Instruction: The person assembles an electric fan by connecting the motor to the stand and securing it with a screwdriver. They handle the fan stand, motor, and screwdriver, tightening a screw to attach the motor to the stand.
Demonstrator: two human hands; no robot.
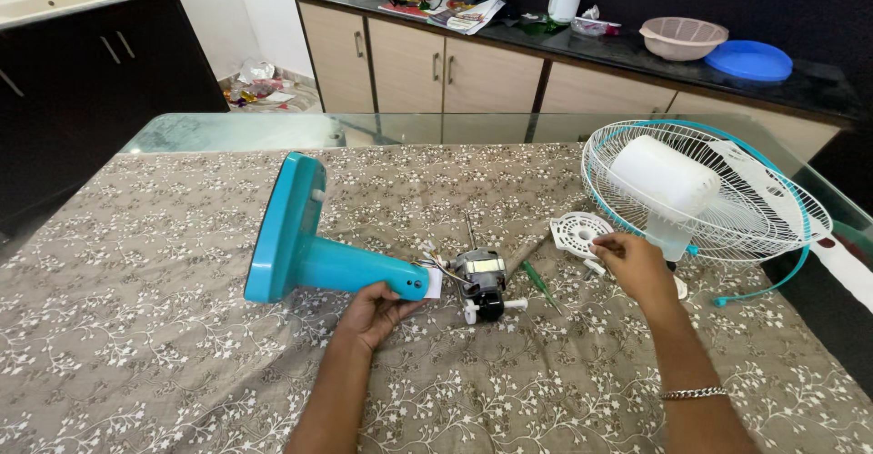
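We are steadying the teal fan stand lying on the table, left hand cupped under its neck; the motor is already exposed, and our right hand is pinching a white plastic cover, grille still off

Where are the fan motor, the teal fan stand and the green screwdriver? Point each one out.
Fan motor [480, 277], head view, on its metal body.
Teal fan stand [350, 270], head view, on the neck above the left hand.
Green screwdriver [538, 283], head view, on its handle.
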